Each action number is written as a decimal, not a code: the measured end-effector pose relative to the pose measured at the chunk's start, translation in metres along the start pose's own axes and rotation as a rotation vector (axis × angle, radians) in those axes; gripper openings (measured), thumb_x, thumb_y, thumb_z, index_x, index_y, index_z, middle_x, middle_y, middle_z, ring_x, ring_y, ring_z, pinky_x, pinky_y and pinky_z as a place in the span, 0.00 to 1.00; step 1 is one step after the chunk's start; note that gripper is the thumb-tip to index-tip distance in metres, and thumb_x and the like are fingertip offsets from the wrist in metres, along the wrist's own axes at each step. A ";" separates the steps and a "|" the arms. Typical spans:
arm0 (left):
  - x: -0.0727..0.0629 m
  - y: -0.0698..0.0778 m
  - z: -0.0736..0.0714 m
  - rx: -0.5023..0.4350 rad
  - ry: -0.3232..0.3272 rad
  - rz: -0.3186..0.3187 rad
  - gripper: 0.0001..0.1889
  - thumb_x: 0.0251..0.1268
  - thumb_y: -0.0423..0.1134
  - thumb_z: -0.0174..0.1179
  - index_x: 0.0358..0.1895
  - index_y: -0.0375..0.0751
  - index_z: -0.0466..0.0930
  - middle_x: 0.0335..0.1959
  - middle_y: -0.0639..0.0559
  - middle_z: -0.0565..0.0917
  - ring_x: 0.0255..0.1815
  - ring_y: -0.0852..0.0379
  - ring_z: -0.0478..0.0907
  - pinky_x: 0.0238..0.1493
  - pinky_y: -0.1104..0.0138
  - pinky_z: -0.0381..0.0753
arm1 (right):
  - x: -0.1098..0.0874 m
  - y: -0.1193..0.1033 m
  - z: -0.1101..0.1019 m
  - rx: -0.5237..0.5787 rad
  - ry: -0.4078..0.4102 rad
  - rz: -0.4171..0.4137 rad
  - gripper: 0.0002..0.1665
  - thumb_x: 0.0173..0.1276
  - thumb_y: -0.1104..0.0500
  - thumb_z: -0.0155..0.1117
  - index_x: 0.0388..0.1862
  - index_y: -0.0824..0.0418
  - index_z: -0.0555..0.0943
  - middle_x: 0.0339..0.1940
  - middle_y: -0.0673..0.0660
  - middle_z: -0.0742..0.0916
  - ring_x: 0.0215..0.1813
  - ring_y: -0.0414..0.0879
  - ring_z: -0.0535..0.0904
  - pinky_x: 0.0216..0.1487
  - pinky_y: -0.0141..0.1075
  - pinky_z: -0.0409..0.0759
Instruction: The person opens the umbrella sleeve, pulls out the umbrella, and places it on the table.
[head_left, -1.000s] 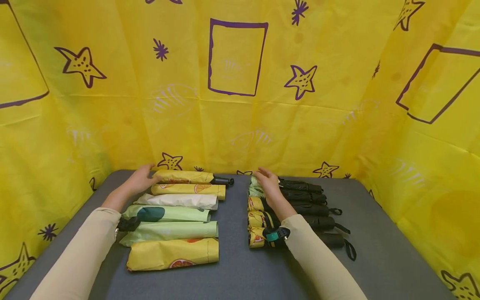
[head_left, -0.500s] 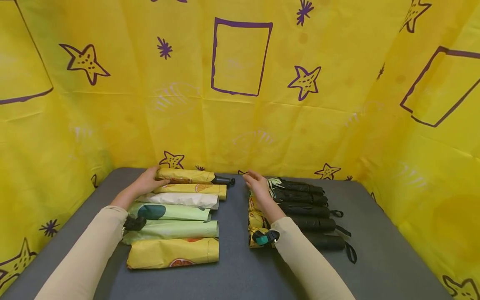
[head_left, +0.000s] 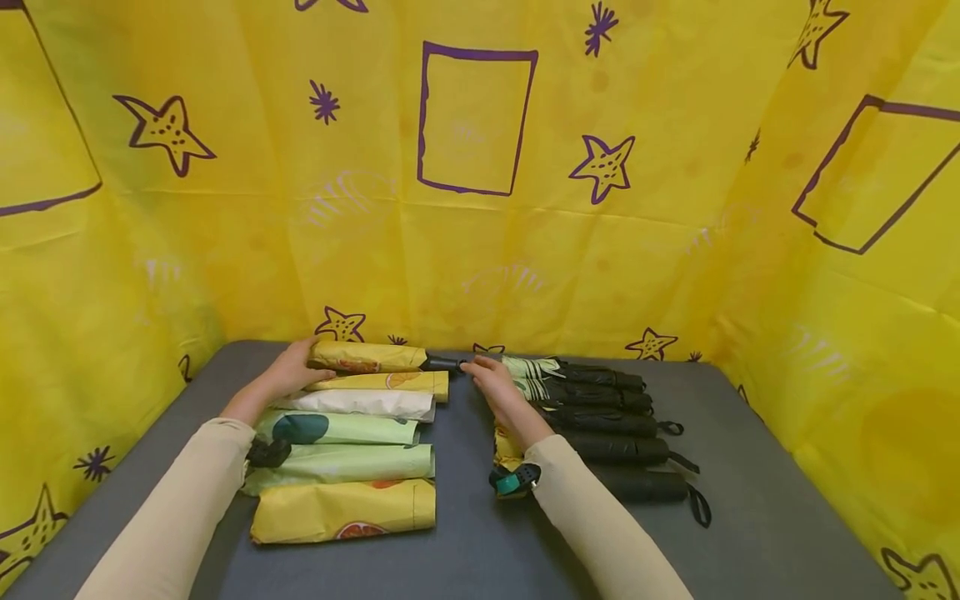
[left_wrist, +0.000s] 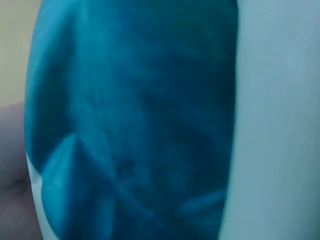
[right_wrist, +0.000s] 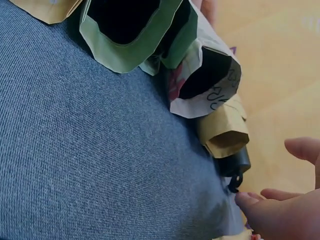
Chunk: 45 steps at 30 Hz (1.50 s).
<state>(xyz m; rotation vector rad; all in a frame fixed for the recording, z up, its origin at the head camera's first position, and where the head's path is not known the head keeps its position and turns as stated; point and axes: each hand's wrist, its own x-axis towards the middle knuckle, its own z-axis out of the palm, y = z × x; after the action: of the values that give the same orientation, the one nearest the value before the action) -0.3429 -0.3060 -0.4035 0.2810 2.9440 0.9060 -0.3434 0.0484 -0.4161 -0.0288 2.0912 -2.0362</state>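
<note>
Taking twelve o'clock as the far wall, the table bears an orange-print sleeve nearest, at eight o'clock; beyond it, toward ten, lie a pale green sleeve, a leaf-print sleeve, a white sleeve and a yellow sleeve, several with hollow mouths. Across at three o'clock, five folded umbrellas run in a row, black ends outward. Farthest on the left side, at eleven, lies the sleeved umbrella, its black handle pointing toward three. The left hand grips its nine-o'clock end, fingers behind and thumb in front. The right hand, near twelve, has left the umbrella row and come to the handle's tip; its fingers are part-bent and spread, holding nothing, though whether they touch the tip's loop I cannot tell. Both ends of the sleeved umbrella are now attended, so I judge the work centres on it. Behind stands the yellow curtain.
</note>
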 end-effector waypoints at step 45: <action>-0.001 -0.004 -0.003 0.014 0.035 -0.028 0.35 0.63 0.37 0.63 0.68 0.21 0.61 0.63 0.21 0.68 0.61 0.26 0.68 0.57 0.41 0.74 | -0.001 0.010 0.021 0.147 -0.091 0.035 0.41 0.72 0.61 0.58 0.78 0.65 0.53 0.80 0.63 0.55 0.81 0.57 0.49 0.80 0.47 0.53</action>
<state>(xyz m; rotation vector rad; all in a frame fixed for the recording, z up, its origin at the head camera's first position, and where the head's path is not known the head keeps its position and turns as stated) -0.3431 -0.3115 -0.4033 0.2262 2.9796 0.8965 -0.3369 0.0279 -0.4266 -0.0592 1.8715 -2.1201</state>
